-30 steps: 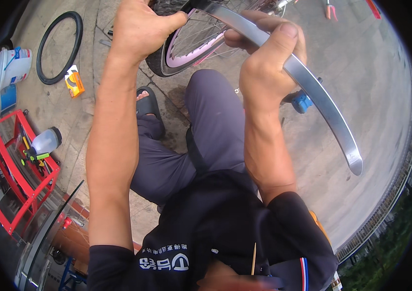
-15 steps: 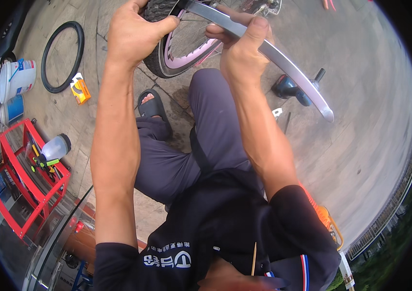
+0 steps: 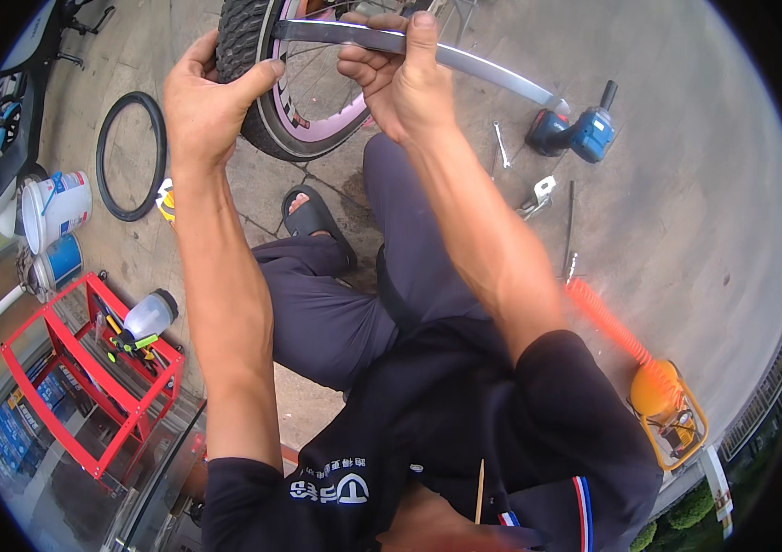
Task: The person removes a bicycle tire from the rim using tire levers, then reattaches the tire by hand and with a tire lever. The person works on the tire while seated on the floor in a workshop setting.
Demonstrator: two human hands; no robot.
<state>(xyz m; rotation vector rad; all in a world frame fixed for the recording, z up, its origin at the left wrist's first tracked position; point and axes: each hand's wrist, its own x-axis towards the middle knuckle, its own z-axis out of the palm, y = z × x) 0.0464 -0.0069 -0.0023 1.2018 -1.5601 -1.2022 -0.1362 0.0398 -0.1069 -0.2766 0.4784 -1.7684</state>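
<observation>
A bicycle wheel with a knobby black tyre (image 3: 242,46) and a pink rim (image 3: 328,129) stands at the top of the view. My left hand (image 3: 209,106) wraps round the tyre's left side, its thumb on the sidewall. In my right hand (image 3: 418,87) is a long, curved silver tyre lever (image 3: 492,69). The lever crosses the spokes nearly level, its dark left end at the edge between tyre and rim. Whether that end is hooked under the tyre bead, I cannot tell. The wheel's upper part runs out of the picture.
On the right lie a blue cordless impact wrench (image 3: 589,136), a small spanner (image 3: 501,145) and a dark rod (image 3: 570,225). An orange coiled hose (image 3: 616,327) runs beside my right arm. To the left are a black tyre-like ring (image 3: 104,166), a white bucket (image 3: 64,210) and a red rack (image 3: 140,425).
My right hand has moved left and swung the lever from a steep slant to nearly level. The left hand stays on the tyre. The view has shifted, showing more on the right.
</observation>
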